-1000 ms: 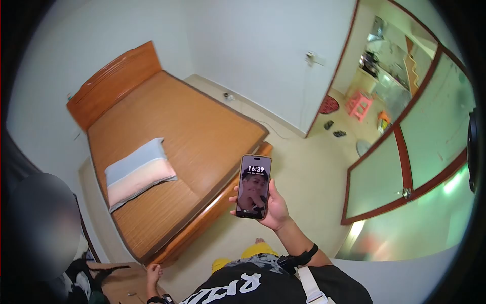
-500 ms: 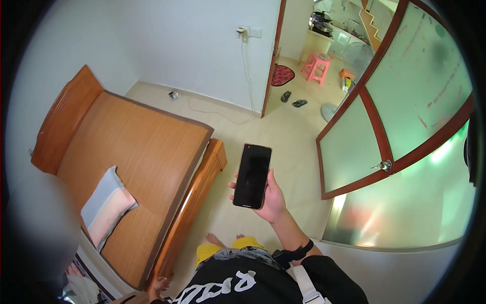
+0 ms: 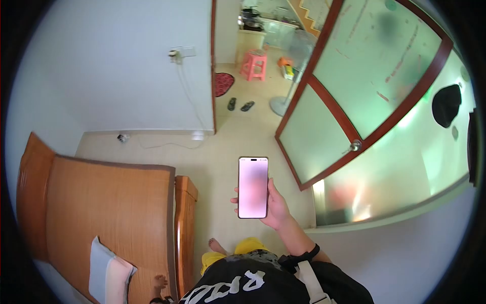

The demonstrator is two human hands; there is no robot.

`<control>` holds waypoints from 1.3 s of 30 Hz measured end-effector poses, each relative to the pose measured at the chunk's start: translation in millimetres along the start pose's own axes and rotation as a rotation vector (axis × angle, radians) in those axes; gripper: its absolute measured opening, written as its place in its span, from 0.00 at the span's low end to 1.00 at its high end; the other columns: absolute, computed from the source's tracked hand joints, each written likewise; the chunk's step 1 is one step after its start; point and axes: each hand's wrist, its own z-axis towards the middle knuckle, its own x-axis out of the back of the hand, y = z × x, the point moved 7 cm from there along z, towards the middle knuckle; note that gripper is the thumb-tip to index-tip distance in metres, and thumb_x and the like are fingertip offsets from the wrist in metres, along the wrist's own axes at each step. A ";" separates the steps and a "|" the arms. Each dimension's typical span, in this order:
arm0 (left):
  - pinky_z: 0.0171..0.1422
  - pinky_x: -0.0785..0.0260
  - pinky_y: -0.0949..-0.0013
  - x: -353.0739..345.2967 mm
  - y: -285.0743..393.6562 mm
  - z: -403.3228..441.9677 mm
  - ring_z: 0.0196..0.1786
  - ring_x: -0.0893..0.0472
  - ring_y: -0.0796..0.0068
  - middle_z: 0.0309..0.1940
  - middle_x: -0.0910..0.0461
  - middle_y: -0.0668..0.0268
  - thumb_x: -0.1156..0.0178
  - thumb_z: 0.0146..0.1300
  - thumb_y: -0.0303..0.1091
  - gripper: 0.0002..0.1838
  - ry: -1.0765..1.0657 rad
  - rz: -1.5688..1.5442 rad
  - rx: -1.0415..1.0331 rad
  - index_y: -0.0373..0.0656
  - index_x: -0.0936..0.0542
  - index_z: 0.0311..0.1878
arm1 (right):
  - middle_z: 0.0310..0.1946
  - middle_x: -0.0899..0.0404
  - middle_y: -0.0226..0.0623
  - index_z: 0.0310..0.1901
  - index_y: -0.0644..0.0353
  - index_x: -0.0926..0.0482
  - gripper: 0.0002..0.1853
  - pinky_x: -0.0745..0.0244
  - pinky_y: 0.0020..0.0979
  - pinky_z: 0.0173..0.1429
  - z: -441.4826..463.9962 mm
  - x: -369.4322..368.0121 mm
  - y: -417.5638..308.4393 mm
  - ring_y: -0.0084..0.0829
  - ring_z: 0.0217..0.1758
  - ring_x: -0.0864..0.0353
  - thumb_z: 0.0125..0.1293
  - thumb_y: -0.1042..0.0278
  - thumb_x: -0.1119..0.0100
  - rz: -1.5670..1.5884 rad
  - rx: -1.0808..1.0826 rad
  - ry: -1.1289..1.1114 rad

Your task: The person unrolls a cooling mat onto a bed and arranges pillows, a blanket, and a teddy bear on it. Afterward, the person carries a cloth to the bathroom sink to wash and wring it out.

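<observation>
A smartphone [image 3: 253,188] stands upright in my right hand [image 3: 278,209], its screen lit pale pink and white. My fingers wrap behind it, with fingertips showing along its left edge and the thumb on the right side. My left hand [image 3: 160,283] hangs low at the bottom left, over the edge of the bed [image 3: 109,202]. Its fingers look loosely apart and hold nothing I can see. Near that hand, a grey and pink pillow [image 3: 110,273] lies on the bed's brown mat.
A glass door [image 3: 324,116] with a red-brown frame stands ajar at the right. Through the doorway are a pink stool [image 3: 254,65], a pair of slippers [image 3: 240,105], a red mat [image 3: 224,84] and a standing fan [image 3: 281,105]. A cable [image 3: 169,145] runs along the floor.
The phone's screen has gone from black to lit. My view has turned right, so the bed and doorway sit further left. My left hand appears raised above the bed edge.
</observation>
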 end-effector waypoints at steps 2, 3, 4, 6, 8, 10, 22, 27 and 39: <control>0.30 0.29 0.66 0.6 70.1 31.0 0.25 0.22 0.71 0.24 0.20 0.60 0.52 0.68 0.61 0.32 -0.053 0.131 -0.180 0.36 0.20 0.35 | 0.62 0.31 0.50 0.70 0.57 0.41 0.36 0.26 0.53 0.60 -3.2 6.6 -11.7 0.55 0.63 0.28 0.73 0.36 0.74 0.015 0.040 0.051; 0.30 0.29 0.66 3.8 108.1 35.2 0.25 0.22 0.71 0.24 0.20 0.60 0.52 0.68 0.61 0.32 -0.062 0.152 -0.198 0.36 0.20 0.35 | 0.61 0.31 0.51 0.69 0.57 0.41 0.36 0.25 0.54 0.59 -2.9 10.6 -20.6 0.56 0.63 0.29 0.73 0.35 0.73 0.031 0.064 0.070; 0.27 0.33 0.67 8.1 153.5 20.3 0.21 0.25 0.71 0.19 0.24 0.60 0.59 0.64 0.70 0.39 -0.160 0.018 -0.226 0.37 0.23 0.26 | 0.61 0.31 0.51 0.69 0.57 0.41 0.36 0.25 0.54 0.59 -2.6 14.5 -26.4 0.56 0.63 0.29 0.73 0.35 0.73 0.035 0.093 0.082; 0.24 0.36 0.67 -1.1 234.4 -12.1 0.17 0.29 0.71 0.13 0.28 0.60 0.65 0.60 0.79 0.47 -0.251 -0.084 -0.274 0.39 0.27 0.16 | 0.61 0.30 0.51 0.69 0.57 0.41 0.36 0.25 0.54 0.58 -0.9 34.2 -47.0 0.57 0.63 0.29 0.73 0.35 0.71 0.098 0.153 0.051; 0.21 0.43 0.67 -20.6 311.5 -36.3 0.12 0.37 0.70 0.06 0.39 0.63 0.75 0.50 0.87 0.48 -0.439 -0.657 -0.414 0.47 0.39 0.07 | 0.61 0.31 0.51 0.69 0.57 0.41 0.36 0.24 0.52 0.58 2.0 48.5 -74.4 0.56 0.63 0.29 0.73 0.36 0.71 0.114 0.212 0.050; 0.20 0.44 0.68 -37.7 361.1 -55.9 0.12 0.38 0.69 0.06 0.40 0.64 0.75 0.50 0.87 0.47 -0.404 -0.659 -0.426 0.47 0.40 0.08 | 0.61 0.31 0.50 0.69 0.57 0.41 0.36 0.23 0.50 0.58 5.9 67.6 -102.5 0.55 0.63 0.28 0.73 0.36 0.70 0.128 0.252 0.042; 0.21 0.47 0.67 -65.2 412.8 -65.6 0.13 0.40 0.68 0.08 0.41 0.66 0.73 0.51 0.87 0.46 -0.006 -0.611 -0.276 0.47 0.39 0.10 | 0.59 0.27 0.48 0.69 0.56 0.40 0.36 0.22 0.45 0.56 43.3 161.9 -240.8 0.53 0.57 0.23 0.73 0.35 0.74 0.075 0.408 0.167; 0.21 0.46 0.67 -73.6 447.3 -67.4 0.13 0.38 0.67 0.08 0.40 0.65 0.73 0.51 0.86 0.47 0.004 -0.562 -0.310 0.47 0.38 0.10 | 0.60 0.28 0.48 0.69 0.59 0.41 0.28 0.27 0.45 0.62 46.5 168.4 -268.4 0.51 0.61 0.26 0.68 0.60 0.56 0.178 0.497 0.085; 0.21 0.43 0.68 -115.5 546.0 -38.9 0.13 0.36 0.65 0.08 0.38 0.64 0.75 0.53 0.85 0.47 -0.121 -0.435 -0.396 0.46 0.35 0.11 | 0.55 0.25 0.47 0.66 0.63 0.38 0.25 0.28 0.46 0.63 48.8 208.9 -298.5 0.48 0.57 0.22 0.74 0.55 0.59 0.102 0.585 0.250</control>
